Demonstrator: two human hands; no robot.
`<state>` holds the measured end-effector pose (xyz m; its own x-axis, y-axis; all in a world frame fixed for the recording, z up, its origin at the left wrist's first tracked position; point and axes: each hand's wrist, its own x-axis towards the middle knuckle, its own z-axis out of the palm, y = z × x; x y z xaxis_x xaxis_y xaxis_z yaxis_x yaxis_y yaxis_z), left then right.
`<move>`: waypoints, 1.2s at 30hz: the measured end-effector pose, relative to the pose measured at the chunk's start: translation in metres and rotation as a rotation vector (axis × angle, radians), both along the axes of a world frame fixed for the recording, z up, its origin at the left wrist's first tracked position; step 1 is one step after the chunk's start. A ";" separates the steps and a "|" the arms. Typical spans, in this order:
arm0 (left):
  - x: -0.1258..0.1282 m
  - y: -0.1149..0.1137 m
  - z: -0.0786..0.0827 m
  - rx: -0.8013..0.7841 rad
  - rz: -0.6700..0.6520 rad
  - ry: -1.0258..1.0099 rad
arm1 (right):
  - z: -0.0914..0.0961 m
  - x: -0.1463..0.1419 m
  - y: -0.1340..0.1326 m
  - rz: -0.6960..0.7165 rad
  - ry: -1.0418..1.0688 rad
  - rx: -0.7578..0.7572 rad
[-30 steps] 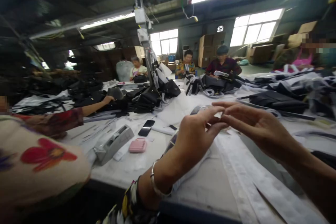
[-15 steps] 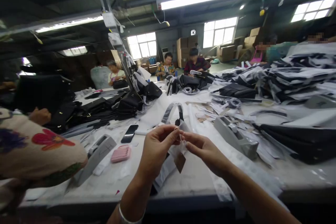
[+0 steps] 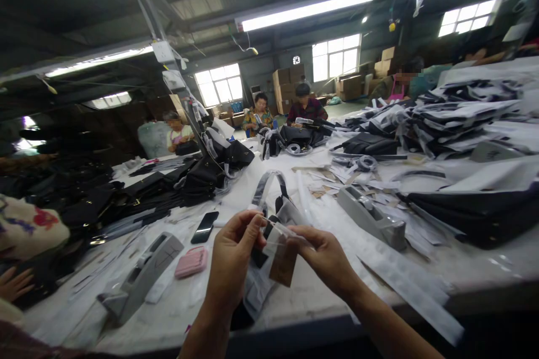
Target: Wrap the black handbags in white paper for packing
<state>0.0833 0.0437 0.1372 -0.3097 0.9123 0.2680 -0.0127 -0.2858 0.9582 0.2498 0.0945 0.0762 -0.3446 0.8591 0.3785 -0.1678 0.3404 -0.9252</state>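
Both hands (image 3: 232,262) on clear packet (image 3: 287,235)

Bagged tag (image 3: 283,261) above table (image 3: 307,300); phone (image 3: 204,227) behind pouch (image 3: 191,262), left; tape dispenser (image 3: 370,219) right.

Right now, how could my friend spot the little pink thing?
Look at the long white worktable, left of the person's left hand. The small pink case lies between a black phone and a grey tape dispenser. Its neighbours are black and grey; it alone is pink.
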 end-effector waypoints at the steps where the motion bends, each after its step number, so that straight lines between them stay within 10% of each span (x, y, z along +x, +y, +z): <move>1: -0.001 -0.001 0.000 -0.005 0.005 0.044 | -0.001 0.003 0.000 -0.068 -0.017 0.060; 7: 0.000 0.000 0.004 -0.047 -0.088 0.132 | -0.011 0.017 -0.007 -0.269 -0.102 0.422; 10: 0.000 0.002 0.004 -0.024 -0.088 0.120 | -0.012 0.026 -0.017 -0.110 -0.183 0.509; 17: -0.002 0.004 0.009 -0.055 -0.232 0.052 | 0.003 0.023 -0.004 -0.131 0.010 0.224; 27: 0.004 0.007 0.010 -0.137 -0.376 -0.188 | 0.002 -0.006 0.022 0.475 0.145 0.012; 36: 0.000 0.008 0.006 -0.159 -0.308 -0.348 | 0.001 -0.001 0.016 -0.085 0.162 0.056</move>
